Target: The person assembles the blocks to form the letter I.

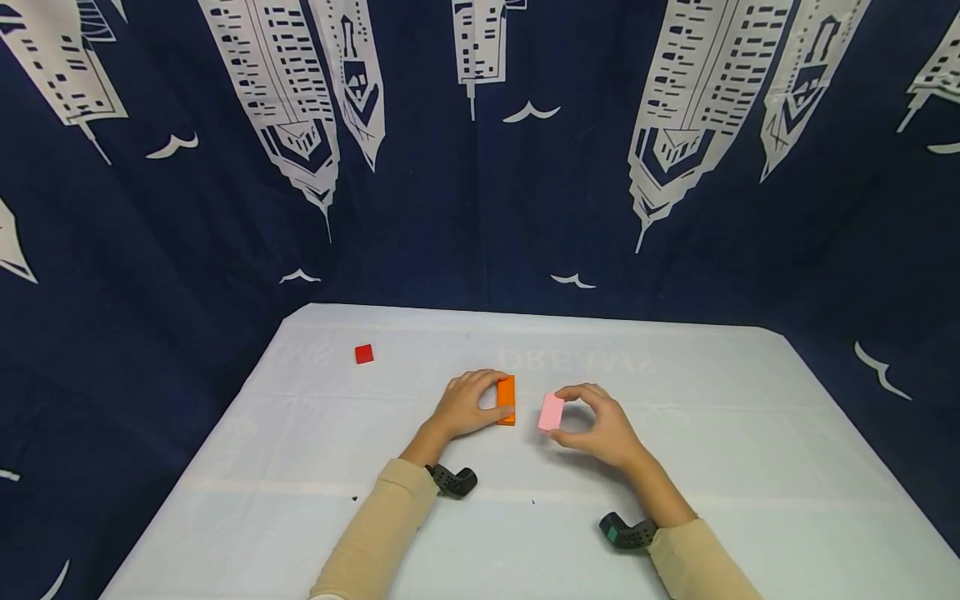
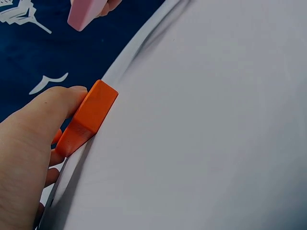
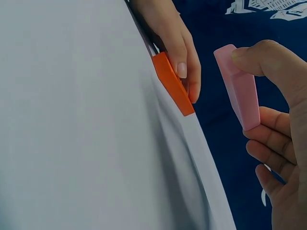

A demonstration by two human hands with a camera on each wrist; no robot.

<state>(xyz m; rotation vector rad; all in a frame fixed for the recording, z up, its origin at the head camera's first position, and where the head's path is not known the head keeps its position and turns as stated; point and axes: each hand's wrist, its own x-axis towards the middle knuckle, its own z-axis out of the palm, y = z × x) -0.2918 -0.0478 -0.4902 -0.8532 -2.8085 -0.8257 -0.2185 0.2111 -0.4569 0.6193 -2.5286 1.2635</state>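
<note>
My left hand [image 1: 467, 407] holds an orange block [image 1: 506, 402] between thumb and fingers, near the middle of the table. In the left wrist view the thumb lies along one side of this orange block [image 2: 92, 112], with its lower part by the white cloth. To the right, my right hand [image 1: 606, 425] pinches a pink block [image 1: 551, 412] by its two ends, thumb at one and fingers at the other. That pink block [image 3: 238, 88] appears raised off the cloth in the right wrist view. A gap separates the two blocks.
A small red block [image 1: 363, 354] lies at the back left of the white table [image 1: 675, 367]. Behind hangs a navy cloth [image 1: 480, 208] with white buildings and birds. Black wrist devices [image 1: 453, 482] sit on both wrists. Tiny dark specks dot the tabletop.
</note>
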